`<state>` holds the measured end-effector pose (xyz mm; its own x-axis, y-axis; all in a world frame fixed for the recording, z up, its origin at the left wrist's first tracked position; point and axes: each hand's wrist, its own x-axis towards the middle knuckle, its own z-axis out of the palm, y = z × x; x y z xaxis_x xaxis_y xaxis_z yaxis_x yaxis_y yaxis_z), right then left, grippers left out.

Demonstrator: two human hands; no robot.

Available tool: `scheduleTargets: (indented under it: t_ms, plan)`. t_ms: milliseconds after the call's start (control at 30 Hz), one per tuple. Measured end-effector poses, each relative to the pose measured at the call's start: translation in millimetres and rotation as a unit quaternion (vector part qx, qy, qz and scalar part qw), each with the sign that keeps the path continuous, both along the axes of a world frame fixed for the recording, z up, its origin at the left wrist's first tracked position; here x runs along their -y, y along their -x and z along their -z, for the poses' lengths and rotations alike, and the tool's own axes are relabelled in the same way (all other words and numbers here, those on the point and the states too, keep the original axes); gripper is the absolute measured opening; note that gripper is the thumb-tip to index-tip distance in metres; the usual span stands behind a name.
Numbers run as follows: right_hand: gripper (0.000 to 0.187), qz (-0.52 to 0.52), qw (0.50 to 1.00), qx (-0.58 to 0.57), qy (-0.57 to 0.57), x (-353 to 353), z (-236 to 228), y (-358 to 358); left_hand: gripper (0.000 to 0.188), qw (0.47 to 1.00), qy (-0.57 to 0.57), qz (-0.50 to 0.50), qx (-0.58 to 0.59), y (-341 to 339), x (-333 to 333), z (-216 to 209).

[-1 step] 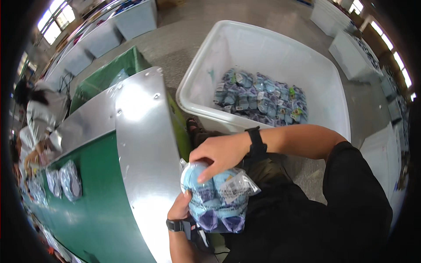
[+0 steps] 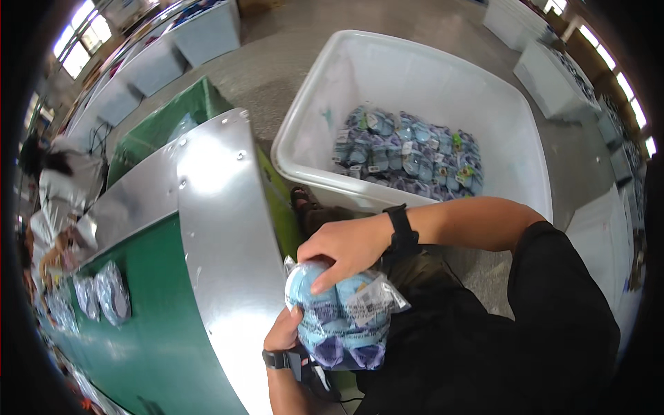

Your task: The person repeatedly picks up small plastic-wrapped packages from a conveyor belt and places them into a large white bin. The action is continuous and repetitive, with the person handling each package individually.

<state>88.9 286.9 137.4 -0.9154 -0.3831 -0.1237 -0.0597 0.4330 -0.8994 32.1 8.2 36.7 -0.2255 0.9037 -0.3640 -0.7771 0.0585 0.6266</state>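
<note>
A clear printed plastic bag of light-blue and purple slippers (image 2: pixel 339 315) is held upright in front of my body. My left hand (image 2: pixel 283 330) grips its left side, the thumb on the front and the other fingers hidden behind. Over the top left of the bag lies my right hand (image 2: pixel 346 250), thumb pressed on the front face and fingers curled over the upper edge. A loose, crumpled flap of plastic with a white label (image 2: pixel 373 301) sticks out at the bag's right.
A green conveyor belt (image 2: pixel 159 332) with a metal edge (image 2: pixel 221 221) runs along my left, carrying several bagged pairs (image 2: pixel 113 294). Ahead stands a white bin (image 2: pixel 415 59) holding many similar bags (image 2: pixel 411 152). A green container (image 2: pixel 166 121), co-workers (image 2: pixel 66 190) and more bins (image 2: pixel 553 79) surround it.
The view has shifted slightly. The bagged pairs on the belt are a little nearer. Both hands keep the same hold on the bag.
</note>
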Motion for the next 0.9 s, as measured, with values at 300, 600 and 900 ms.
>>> scheduleTargets:
  t_ms: [300,600,900]
  plan:
    - [0.040,0.397,0.908,0.015,0.131,-133.7,-2.3,-118.7,0.066,0.968,-0.121,-0.210,0.071,48.6,-13.5,-3.7]
    - [0.069,0.689,0.722,0.035,0.054,-283.2,81.0,-203.3,0.061,0.962,-0.070,-0.262,0.006,61.6,-11.3,-1.0]
    - [0.075,0.626,0.729,0.240,0.139,-296.3,193.4,-199.5,0.062,0.960,-0.046,-0.274,-0.023,58.3,-13.8,-1.9]
